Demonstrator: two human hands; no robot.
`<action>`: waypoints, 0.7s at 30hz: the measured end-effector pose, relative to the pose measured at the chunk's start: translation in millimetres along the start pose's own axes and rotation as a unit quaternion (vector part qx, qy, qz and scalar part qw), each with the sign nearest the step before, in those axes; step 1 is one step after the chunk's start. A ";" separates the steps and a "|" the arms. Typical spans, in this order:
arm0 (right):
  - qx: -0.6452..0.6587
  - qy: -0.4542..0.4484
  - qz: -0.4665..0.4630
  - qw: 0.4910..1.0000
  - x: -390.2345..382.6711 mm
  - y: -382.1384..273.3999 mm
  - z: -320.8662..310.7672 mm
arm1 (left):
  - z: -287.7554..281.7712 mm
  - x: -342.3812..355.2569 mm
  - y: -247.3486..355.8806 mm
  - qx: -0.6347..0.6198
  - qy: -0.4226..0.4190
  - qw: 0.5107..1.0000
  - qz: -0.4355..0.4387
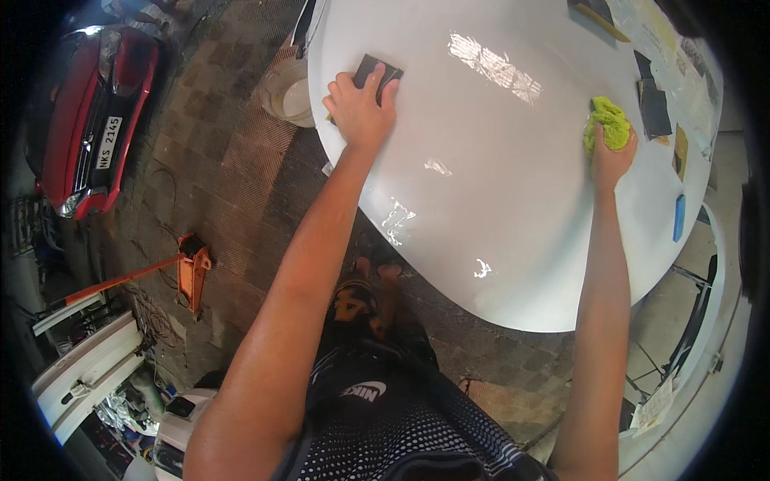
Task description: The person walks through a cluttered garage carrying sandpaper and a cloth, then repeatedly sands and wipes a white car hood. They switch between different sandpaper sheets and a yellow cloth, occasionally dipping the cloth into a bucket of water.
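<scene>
Resting on one broad, curved, glossy white panel (513, 208), one dark, flat, rectangular pad (367, 67) sits near the panel's left edge. The left hand (362, 112) grips it, fingers spread across its top. Well apart, toward the panel's right side, the right hand (614, 164) is clamped on one bunched, yellow-green, soft cloth (611, 120), which touches the white surface. Each hand thus has one thing.

Just right of the cloth lie overlapping dark, sheet-like pieces (656, 112); how many, I cannot tell. Near them are one narrow, tan-brown strip (681, 154) and, closer to the person, one blue, rectangular block (679, 218). Another dark piece with a tan edge (600, 18) lies at the far side.

Beside the panel's left edge stands one pale, round bucket (275, 94) with whitish liquid inside. Farther left are one red car (88, 120), one orange metal floor jack (191, 276) with a long handle, and, toward the lower corner, one long, white car-body part (88, 373).
</scene>
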State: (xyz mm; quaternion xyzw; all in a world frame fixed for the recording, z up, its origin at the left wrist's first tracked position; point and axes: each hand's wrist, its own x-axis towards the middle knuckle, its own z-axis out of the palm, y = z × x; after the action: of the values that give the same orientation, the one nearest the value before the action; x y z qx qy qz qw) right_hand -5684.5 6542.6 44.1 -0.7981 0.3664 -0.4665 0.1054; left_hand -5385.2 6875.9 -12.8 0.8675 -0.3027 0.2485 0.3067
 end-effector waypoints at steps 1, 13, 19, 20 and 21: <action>0.004 -0.018 -0.023 1.000 -7.0 -0.5 -3.3 | 0.0 -3.5 2.4 0.004 0.002 1.000 -0.004; -0.063 -0.210 -0.183 0.958 -91.2 -145.6 37.6 | -81.3 -249.0 109.8 -0.096 -0.110 0.989 0.011; -0.010 -0.134 -0.208 0.969 -33.5 -62.7 -9.9 | -36.3 -71.7 7.6 0.088 0.082 0.984 -0.129; -0.037 -0.141 -0.199 0.969 -30.4 -43.2 -25.4 | -43.4 -96.5 25.8 0.064 0.025 0.983 -0.168; -0.031 -0.142 -0.173 0.974 -30.1 -11.7 -44.0 | -55.5 -129.7 56.6 0.032 -0.033 0.977 -0.207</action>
State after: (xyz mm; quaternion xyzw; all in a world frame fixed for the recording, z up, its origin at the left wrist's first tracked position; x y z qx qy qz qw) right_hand -5723.9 6579.1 53.8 -0.9103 0.2185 -0.3482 0.0493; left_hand -5527.2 6926.6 -32.9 0.9284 -0.1184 0.1604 0.3137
